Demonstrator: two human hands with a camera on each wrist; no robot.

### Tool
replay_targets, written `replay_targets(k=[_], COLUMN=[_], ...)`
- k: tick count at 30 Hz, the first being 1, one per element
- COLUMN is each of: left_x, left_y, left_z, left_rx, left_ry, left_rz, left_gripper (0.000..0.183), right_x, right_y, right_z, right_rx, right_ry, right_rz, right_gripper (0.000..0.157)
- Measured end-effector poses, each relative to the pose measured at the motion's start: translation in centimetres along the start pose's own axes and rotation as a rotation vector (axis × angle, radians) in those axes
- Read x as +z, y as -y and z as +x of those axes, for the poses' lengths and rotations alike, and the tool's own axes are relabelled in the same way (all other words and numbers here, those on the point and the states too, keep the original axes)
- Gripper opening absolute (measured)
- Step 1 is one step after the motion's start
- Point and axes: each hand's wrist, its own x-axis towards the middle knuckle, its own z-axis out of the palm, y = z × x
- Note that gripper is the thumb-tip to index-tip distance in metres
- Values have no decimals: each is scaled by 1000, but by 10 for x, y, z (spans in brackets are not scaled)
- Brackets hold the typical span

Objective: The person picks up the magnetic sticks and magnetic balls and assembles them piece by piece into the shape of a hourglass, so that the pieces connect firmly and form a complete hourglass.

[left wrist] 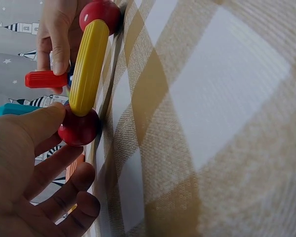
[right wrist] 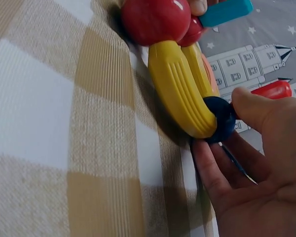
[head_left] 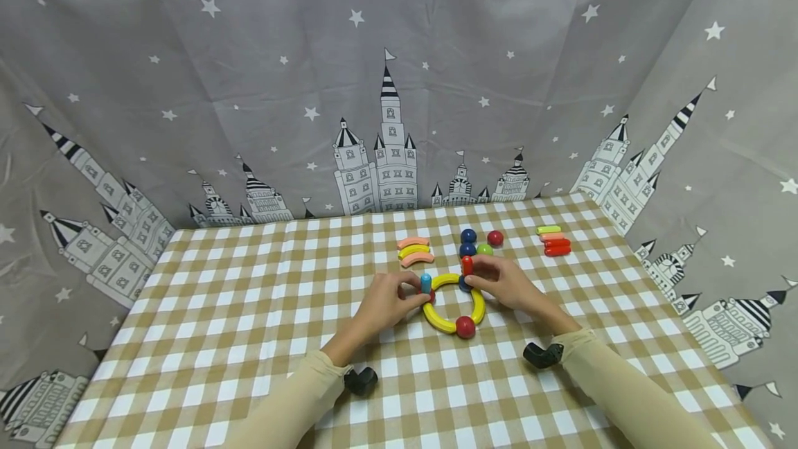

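One red ball (left wrist: 81, 130) pinched by left hand (head_left: 386, 302), blue ball (right wrist: 221, 118) by right hand (head_left: 506, 284)

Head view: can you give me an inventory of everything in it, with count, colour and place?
Curved bars: 3, yellow, making up the ring
Ring's red balls: 2, red, near side and left side
Ring's blue ball: 1, dark blue, far right side
Upright blue stick: 1, light blue, at the left red ball
Upright red stick: 1, red, at the blue ball
Loose curved bars: 3, two salmon, one yellow, beyond the ring
Loose balls: 4, two dark blue, one red, one green, beyond the ring
Loose sticks: 4, two red, one orange, one yellow-green, far right
Checked cloth: 1, brown and white, underneath
Backdrop: 1, grey, behind
Black devices: 2, black, at the wrists
Sleeves: 2, cream, both arms
Left hand: 1, bare, ring's left
Right hand: 1, bare, ring's right
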Motion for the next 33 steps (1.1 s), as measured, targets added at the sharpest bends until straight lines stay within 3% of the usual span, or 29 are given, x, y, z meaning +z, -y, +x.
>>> replay_targets(k=[14,21,27,33], left_x=[-1,-2,-1,0], left_y=[-3,-3,0,1], left_z=[0,1,2,2], left_rx=[-13,-6,-5,-10], left_ry=[3,15,30,35], left_rz=[-13,-13,2,6], left_gripper=[12,12,14,14], right_x=[2,0,-13,-36], right_y=[6,6,10,12], right_z=[-3,-5,-15,-29], right_rx=[25,-5,23,-18], right_ry=[-37,-29,8,-35], right_rz=[13,27,-26,-119], right_gripper=[29,33,40,41])
